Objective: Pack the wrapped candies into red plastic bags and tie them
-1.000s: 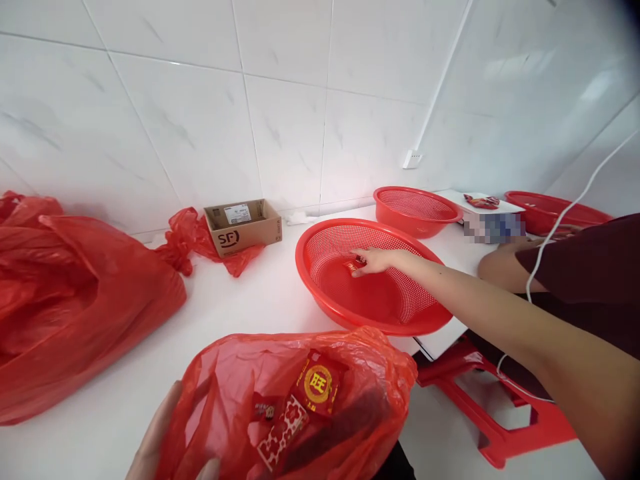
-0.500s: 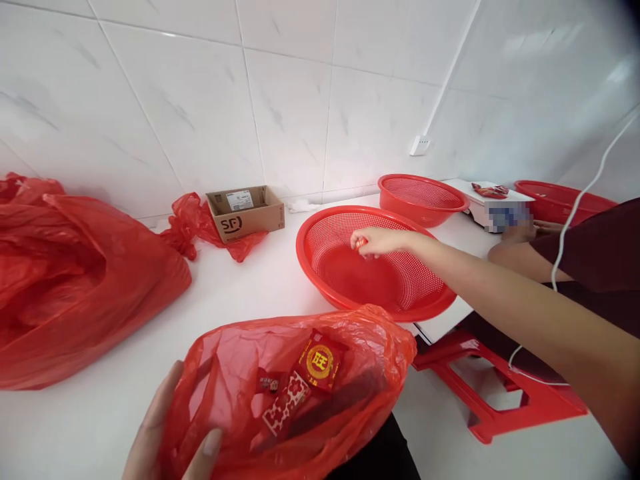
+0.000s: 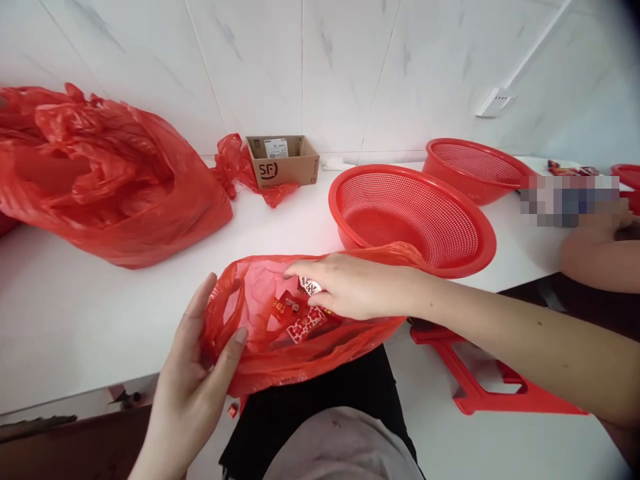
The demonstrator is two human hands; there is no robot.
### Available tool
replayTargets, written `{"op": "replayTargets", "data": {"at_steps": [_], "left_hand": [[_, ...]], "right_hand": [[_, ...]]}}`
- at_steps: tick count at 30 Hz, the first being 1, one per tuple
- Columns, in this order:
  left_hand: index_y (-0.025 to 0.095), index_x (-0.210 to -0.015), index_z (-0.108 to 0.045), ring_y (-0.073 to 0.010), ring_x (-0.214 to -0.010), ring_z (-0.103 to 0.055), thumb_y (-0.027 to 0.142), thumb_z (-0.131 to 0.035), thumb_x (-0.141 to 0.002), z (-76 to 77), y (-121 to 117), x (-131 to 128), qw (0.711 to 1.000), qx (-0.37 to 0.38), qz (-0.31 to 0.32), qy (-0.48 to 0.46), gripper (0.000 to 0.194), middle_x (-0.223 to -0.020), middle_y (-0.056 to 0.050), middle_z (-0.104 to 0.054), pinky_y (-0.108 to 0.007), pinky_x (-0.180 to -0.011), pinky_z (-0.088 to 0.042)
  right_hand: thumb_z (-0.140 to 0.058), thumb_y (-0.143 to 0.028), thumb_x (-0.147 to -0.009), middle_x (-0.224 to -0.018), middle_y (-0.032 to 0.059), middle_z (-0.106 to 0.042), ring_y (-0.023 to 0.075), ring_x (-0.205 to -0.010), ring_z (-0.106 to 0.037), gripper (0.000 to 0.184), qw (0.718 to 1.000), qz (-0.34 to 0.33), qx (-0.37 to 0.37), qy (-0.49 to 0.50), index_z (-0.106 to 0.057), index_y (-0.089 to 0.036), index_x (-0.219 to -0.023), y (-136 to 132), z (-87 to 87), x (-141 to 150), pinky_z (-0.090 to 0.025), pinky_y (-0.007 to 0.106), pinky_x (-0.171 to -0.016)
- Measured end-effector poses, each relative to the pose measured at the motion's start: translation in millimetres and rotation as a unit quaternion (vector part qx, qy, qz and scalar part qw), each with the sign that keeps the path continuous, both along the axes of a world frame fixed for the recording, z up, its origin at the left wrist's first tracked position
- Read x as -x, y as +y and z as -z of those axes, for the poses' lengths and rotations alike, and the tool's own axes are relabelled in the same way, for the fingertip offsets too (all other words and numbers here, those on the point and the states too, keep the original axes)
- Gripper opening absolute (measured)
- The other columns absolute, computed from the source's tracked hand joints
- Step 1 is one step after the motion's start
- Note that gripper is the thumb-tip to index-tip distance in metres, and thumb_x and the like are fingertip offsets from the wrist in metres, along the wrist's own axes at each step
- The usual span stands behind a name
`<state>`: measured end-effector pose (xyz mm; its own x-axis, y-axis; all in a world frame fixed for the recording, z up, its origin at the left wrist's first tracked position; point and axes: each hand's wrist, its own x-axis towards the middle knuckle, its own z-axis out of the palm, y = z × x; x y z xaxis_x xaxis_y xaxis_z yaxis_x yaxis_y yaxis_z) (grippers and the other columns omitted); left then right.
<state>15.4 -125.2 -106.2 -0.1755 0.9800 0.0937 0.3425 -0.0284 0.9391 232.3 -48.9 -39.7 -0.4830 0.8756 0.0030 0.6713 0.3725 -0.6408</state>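
Note:
My left hand [image 3: 200,373] grips the left side of a thin red plastic bag [image 3: 260,370], its thumb and fingers around the rim. The bag's mouth gapes upward over my lap. Inside lie several small wrapped snacks, among them a red packet with a white flower pattern [image 3: 305,325] and a dark red packet [image 3: 289,302]. Over the bag's mouth reaches my right hand [image 3: 345,287], thumb and index finger apart. A packet with a white printed patch [image 3: 310,285] shows between them; no firm hold on it is visible. The other fingertips are hidden.
Beyond the bag stands a red perforated basket [image 3: 350,220], with another red basket [image 3: 475,193] behind it. A large red bag [image 3: 165,220] and a cardboard box [image 3: 293,175] sit on the white table [image 3: 280,227]. At right are another person's arm [image 3: 595,260] and a red stool [image 3: 480,393].
My right hand has moved from over the basket, where it held a small red item, back to the bag; that item no longer shows in it. The view has tilted down and shifted left.

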Motion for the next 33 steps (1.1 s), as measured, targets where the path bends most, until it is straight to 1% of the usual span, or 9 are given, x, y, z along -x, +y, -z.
{"op": "replayTargets", "data": {"at_steps": [4,8,11,13,16,19,22,26,33], "left_hand": [[0.036,-0.147,-0.035,-0.0311,-0.138,-0.041,0.044,-0.063,-0.084,2.4,-6.6,7.2,1.0,0.01,0.002,-0.011,0.069,-0.15,-0.004,-0.044,-0.052,-0.115,-0.031],[0.039,-0.147,-0.035,-0.028,-0.137,-0.043,0.042,-0.061,-0.086,4.9,-10.9,10.8,1.0,-0.012,0.021,0.019,0.066,-0.152,-0.001,-0.041,-0.045,-0.112,-0.039],[0.041,-0.144,-0.039,-0.0247,-0.119,-0.058,0.042,-0.059,-0.086,0.5,-14.4,13.6,0.996,-0.015,0.039,0.074,0.061,-0.148,-0.001,-0.044,-0.037,-0.097,-0.053],[0.041,-0.141,-0.043,-0.023,-0.111,-0.06,0.046,-0.056,-0.087,-5.6,-16.2,15.5,0.99,-0.001,0.032,0.136,0.055,-0.147,-0.002,-0.042,-0.032,-0.082,-0.058],[0.033,-0.13,-0.051,-0.0223,-0.097,-0.062,0.053,-0.052,-0.086,-14.3,-15.7,18.4,0.976,0.033,0.0,0.214,0.048,-0.133,-0.006,-0.048,-0.032,-0.065,-0.055],[0.026,-0.1,-0.053,-0.0179,-0.069,-0.058,0.059,-0.053,-0.081,-18.3,-10.5,21.4,0.959,0.068,-0.05,0.27,0.039,-0.097,-0.003,-0.055,-0.033,-0.059,-0.049],[0.026,-0.087,-0.05,-0.015,-0.054,-0.049,0.064,-0.049,-0.081,-18.1,-3.9,24.3,0.943,0.109,-0.023,0.314,0.038,-0.082,0.002,-0.055,-0.032,-0.057,-0.044],[0.027,-0.091,-0.051,-0.0168,-0.052,-0.055,0.064,-0.046,-0.084,-14.5,6.1,25.1,0.927,0.185,0.051,0.324,0.038,-0.073,0.003,-0.059,-0.032,-0.058,-0.045],[0.028,-0.116,-0.047,-0.0216,-0.077,-0.068,0.056,-0.052,-0.085,-6.6,42.7,0.6,0.96,0.193,0.121,0.166,0.042,-0.106,-0.005,-0.07,-0.036,-0.073,-0.051]], "right_hand": [[-0.05,-0.022,-0.091,-0.112,0.0015,-0.07,0.0209,-0.1,-0.066,0.05,0.992,-0.088,0.019,-0.092,-0.049,-0.034,-0.14,2.0,-5.5,-7.9,-0.052,0.032,-0.08],[-0.05,-0.022,-0.092,-0.128,-0.001,-0.064,0.0204,-0.117,-0.06,0.041,0.995,-0.074,-0.032,-0.056,-0.057,-0.032,-0.132,-17.4,-19.3,-17.8,-0.05,0.036,-0.096],[-0.052,-0.027,-0.093,-0.122,-0.0014,-0.066,0.0192,-0.109,-0.064,0.029,0.993,0.023,-0.109,0.025,-0.064,-0.031,-0.12,-41.9,-24.7,-32.4,-0.052,0.037,-0.096],[-0.054,-0.027,-0.093,-0.122,0.0009,-0.066,0.02,-0.11,-0.064,0.025,0.971,0.127,-0.188,0.077,-0.065,-0.03,-0.115,-57.7,-22.3,-45.4,-0.051,0.038,-0.098],[-0.06,-0.026,-0.09,-0.126,0.0036,-0.064,0.0222,-0.117,-0.059,0.022,0.922,0.253,-0.277,0.098,-0.064,-0.027,-0.112,-72.7,-4.4,-64.6,-0.047,0.041,-0.104],[-0.063,-0.031,-0.087,-0.126,0.0057,-0.063,0.0243,-0.117,-0.058,0.029,0.906,0.315,-0.262,0.104,-0.062,-0.027,-0.116,-76.1,25.9,-77.5,-0.048,0.044,-0.101],[-0.062,-0.033,-0.088,-0.122,0.0066,-0.064,0.0249,-0.113,-0.06,0.03,0.908,0.334,-0.223,0.12,-0.06,-0.027,-0.117,-75.2,52.2,-80.7,-0.049,0.046,-0.098],[-0.059,-0.03,-0.091,-0.128,0.0067,-0.062,0.0249,-0.125,-0.054,0.027,0.914,0.314,-0.222,0.132,-0.06,-0.026,-0.118,-68.2,65.7,-78.8,-0.043,0.047,-0.107],[-0.054,-0.032,-0.093,-0.142,0.0104,-0.052,0.0273,-0.141,-0.035,0.03,0.931,0.249,-0.241,0.118,-0.063,-0.02,-0.119,-16.2,69.6,-88.2,-0.036,0.05,-0.112]]}}
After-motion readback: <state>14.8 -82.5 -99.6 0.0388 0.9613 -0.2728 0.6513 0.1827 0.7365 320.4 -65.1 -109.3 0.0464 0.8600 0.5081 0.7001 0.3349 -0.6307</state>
